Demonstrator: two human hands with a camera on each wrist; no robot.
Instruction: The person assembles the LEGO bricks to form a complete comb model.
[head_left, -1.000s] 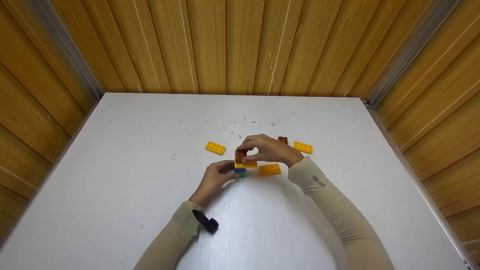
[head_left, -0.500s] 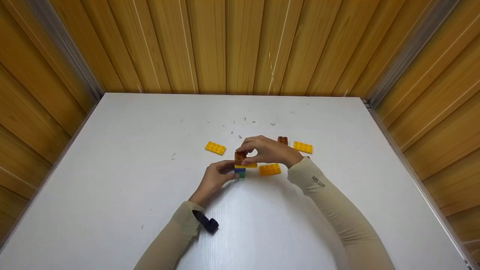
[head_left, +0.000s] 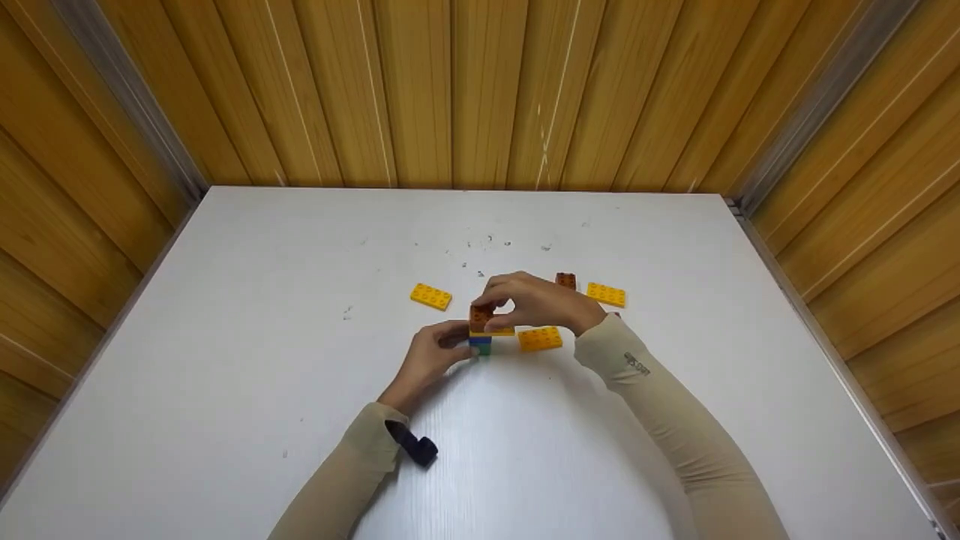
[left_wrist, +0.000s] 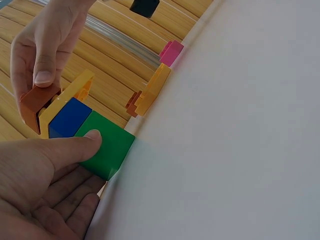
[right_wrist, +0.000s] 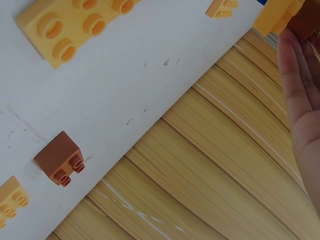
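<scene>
One brown brick (head_left: 479,318) sits between the fingers (head_left: 495,289) of the right hand (head_left: 543,303)

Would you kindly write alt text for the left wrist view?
The left hand grips a green block at a white table, with a blue block and a yellow plate stacked on it, while the right hand holds a brown block against the plate's top. Farther off stands a pink block.

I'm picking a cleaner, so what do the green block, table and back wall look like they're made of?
Green block: probably plastic, smooth, going by its even colour and crisp edges.
Table: perhaps laminated board, low sheen; white with a soft glare.
Back wall: satin wood-look panels, with grain lines and pale glints; solid wood or printed sheet, I can't tell.
</scene>
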